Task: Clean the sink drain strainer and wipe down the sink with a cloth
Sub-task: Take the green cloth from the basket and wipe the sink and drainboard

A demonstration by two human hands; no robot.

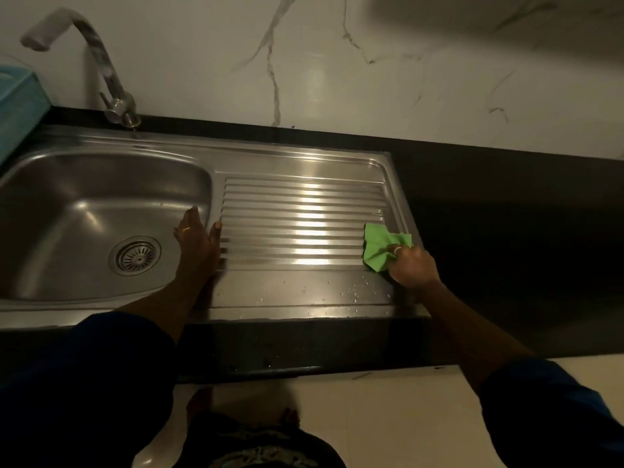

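At the right end of the ribbed steel drainboard, your right hand clutches the crumpled green cloth against the metal. Your left hand rests open on the basin's rounded rim, just beside the round slotted drain strainer

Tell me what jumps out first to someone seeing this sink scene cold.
The bright green cloth stands out most, bunched under the right hand at the right end of the ribbed drainboard. Next, the left hand rests open on the ridge between drainboard and basin, where the drain strainer sits in place. Water droplets speckle the flat front strip.
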